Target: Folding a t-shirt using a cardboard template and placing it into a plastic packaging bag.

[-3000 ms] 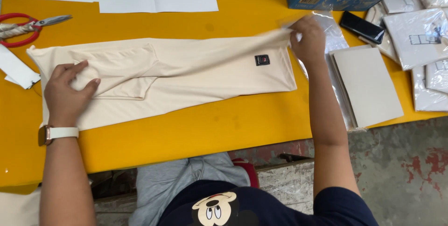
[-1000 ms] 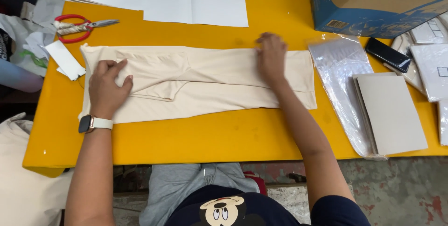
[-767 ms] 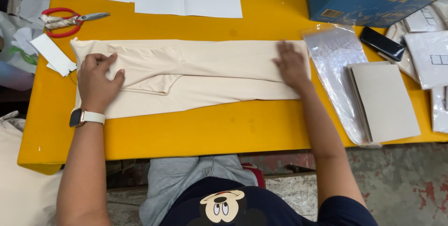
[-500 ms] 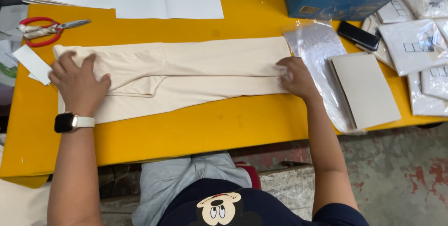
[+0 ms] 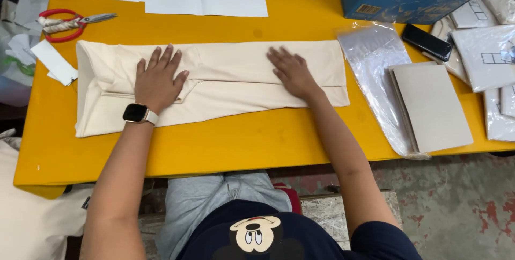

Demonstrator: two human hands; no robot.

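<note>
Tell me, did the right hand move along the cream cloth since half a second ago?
Yes. The right hand slid left along the folded cream cloth, away from the cloth's right end beside the clear plastic bag, toward its middle.

The cream folded garment [image 5: 225, 85] lies flat and lengthwise across the yellow table [image 5: 241, 136], folded into a long band. Its left end is wider and doubled over; a horizontal fold edge runs along its middle.
</note>
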